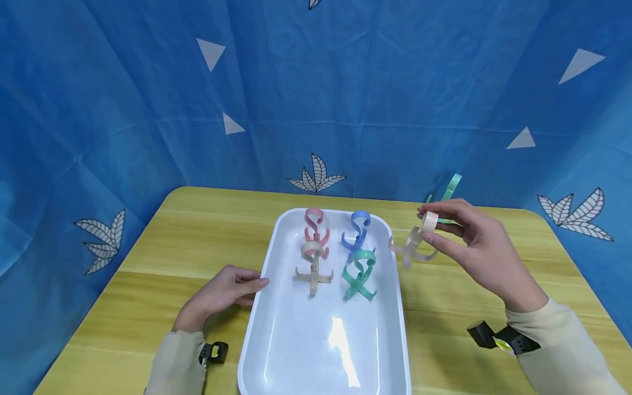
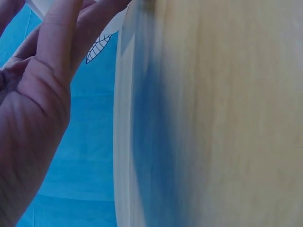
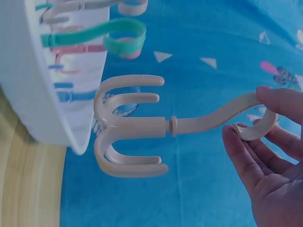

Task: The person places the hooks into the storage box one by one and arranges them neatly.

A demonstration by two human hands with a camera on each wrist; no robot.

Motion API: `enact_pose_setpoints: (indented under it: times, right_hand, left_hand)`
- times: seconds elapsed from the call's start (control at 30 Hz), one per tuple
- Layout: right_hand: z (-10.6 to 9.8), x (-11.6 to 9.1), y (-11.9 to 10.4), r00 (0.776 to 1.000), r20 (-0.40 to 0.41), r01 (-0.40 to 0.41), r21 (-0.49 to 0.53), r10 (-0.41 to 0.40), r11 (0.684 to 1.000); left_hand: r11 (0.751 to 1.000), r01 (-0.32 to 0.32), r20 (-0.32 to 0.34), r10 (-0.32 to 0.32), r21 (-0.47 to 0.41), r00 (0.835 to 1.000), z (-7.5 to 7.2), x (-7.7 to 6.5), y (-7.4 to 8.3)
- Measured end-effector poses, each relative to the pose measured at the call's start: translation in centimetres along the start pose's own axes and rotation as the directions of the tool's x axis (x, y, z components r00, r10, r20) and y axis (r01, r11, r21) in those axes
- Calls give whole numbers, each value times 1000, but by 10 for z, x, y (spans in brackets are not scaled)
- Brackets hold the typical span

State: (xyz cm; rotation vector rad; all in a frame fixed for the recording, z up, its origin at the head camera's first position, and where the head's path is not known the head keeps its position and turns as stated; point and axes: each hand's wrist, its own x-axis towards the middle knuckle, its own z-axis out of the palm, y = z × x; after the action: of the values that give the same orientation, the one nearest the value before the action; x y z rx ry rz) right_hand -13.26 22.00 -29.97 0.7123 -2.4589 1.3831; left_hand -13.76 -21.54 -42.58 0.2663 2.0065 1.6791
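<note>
My right hand (image 1: 476,249) pinches the curled end of a beige four-prong rotating hook (image 3: 147,126) between thumb and fingers. It holds the hook in the air at the right edge of the white tray (image 1: 291,340), prongs hanging down. My left hand (image 1: 224,291) grips the tray's left rim, thumb on top and fingers at the outer side. Inside the tray, pink (image 1: 316,237) and blue (image 1: 356,241) hooks stand at the far end. Beige (image 1: 314,277) and green (image 1: 359,282) ones stand just nearer, all with prongs down and curled ends up.
Another green hook (image 1: 451,187) shows behind my right hand at the table's back edge, partly hidden. The wooden table (image 1: 197,230) backs onto a blue curtain (image 1: 395,109) with leaf and triangle prints. Glare lies on the near tray floor.
</note>
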Motion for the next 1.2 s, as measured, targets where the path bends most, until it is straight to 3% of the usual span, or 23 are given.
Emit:
enact_pose_setpoints:
  times: [0.47,0.83,1.2]
  right_hand:
    - [13,-19,-29,982,117,144,52,-149,988]
    - [25,-22,-39,957,198,194,96,-210,976]
    - [47,-18,-38,923,332,173,95,-195,980]
  left_hand:
    - [1000,13,-17,-13,10,1000,2,0,2]
    - [1000,0,-13,0,21,1000,2,-1,2]
    - [1000,5,-12,-5,7,1000,2,0,-2]
